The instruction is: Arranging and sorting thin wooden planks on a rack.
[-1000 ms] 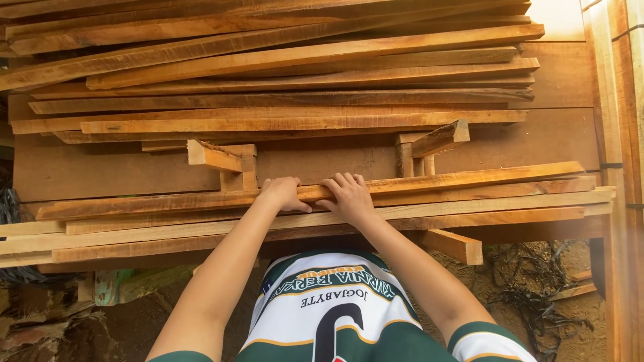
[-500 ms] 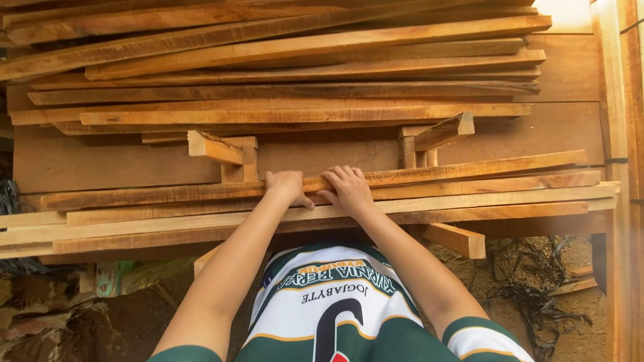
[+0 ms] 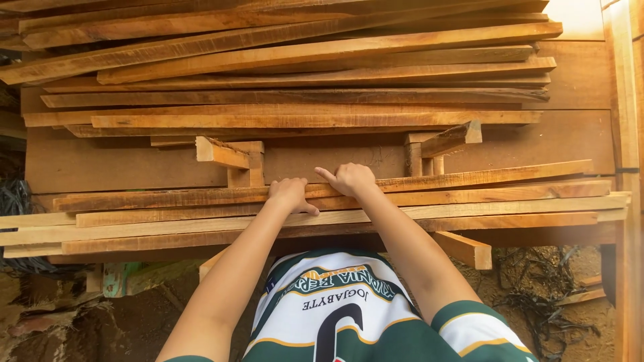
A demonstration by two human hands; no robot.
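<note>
Head view: left hand [image 3: 290,194] and right hand [image 3: 352,179] sit side by side, fingers curled over the long rough-sawn orange-brown wooden slat [image 3: 469,179], topmost of the near stack, its long axis running left-right, far of the torso.

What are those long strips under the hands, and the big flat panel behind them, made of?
The strips look like rough-sawn, unfinished wood: orange-tan, with grain lines and ragged edges. The panel seems a darker, smoother brown board, possibly hardboard or plywood; it is hard to tell. Both hands rest on a strip.
</note>
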